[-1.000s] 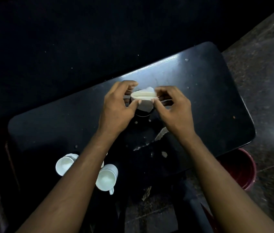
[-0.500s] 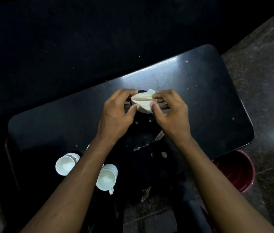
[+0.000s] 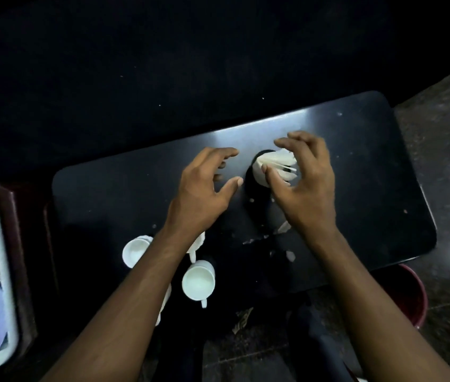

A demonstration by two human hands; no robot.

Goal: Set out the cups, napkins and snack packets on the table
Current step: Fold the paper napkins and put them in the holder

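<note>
Hands: left hand (image 3: 204, 188) hovers just left of the napkins, fingers loosely spread, holding nothing. Right hand (image 3: 306, 186) arches over the napkins, thumb (image 3: 269, 175) at their near side; cannot tell whether it pinches them or only cups them.

Napkins (image 3: 273, 162): white, fanned, standing in what looks like a dark round holder (image 3: 254, 186), around the middle of the table (image 3: 370, 161), toward its far edge.

Cups: one white cup (image 3: 198, 281) and a second cup (image 3: 135, 250) lie on their sides at the near-left corner. More white ware is partly hidden under the left forearm.

Off the table: white-rimmed tray (image 3: 11, 271) past the left edge, contents blurred. Red bucket (image 3: 414, 301) on the floor below the near-right corner. No snack packets identifiable.

Step in hand (judgement): the napkin fan is being finished or let go. Cups not yet set out.

Next move (judgement): lift both hands away gently so the fan keeps its spread, then reach to the near-left corner, stand each cup upright and space them along the table.
</note>
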